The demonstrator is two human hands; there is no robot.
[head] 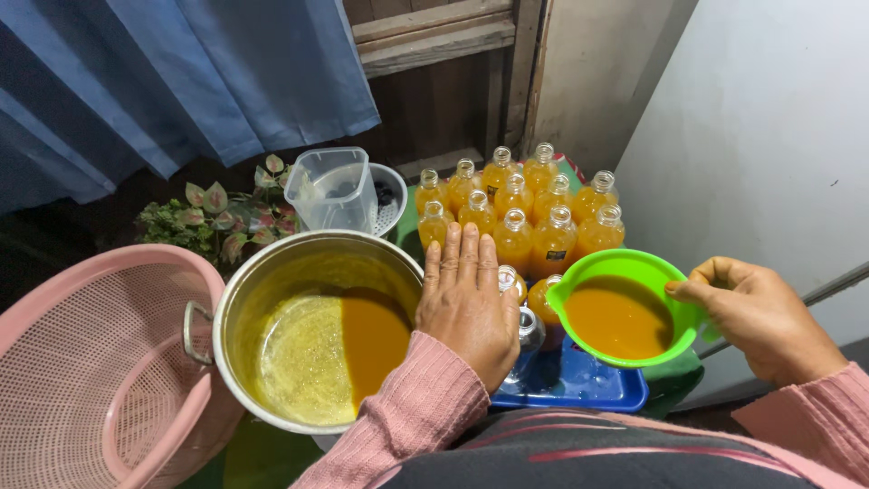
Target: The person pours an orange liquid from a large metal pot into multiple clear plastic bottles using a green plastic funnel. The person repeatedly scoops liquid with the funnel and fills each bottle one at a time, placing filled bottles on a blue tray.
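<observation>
Against a blue curtain and filled orange bottles (516,213), the right hand (760,317) grips a green funnel (620,308) of juice, the left hand (466,303) flat, fingers spread, beside a tilted pot (317,326), mid-filling; steadiness seems needed.

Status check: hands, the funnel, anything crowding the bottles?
Right hand grips green funnel, full of orange liquid. Left hand flat over empty bottle. Steel pot close alongside.

Pot (312,340) at centre; basket (100,362) at its nine o'clock; jug (335,188) at twelve; bottles (516,217) at two; tray (579,385) at three, funnel (620,308) above it; plant (213,217) at eleven.
</observation>
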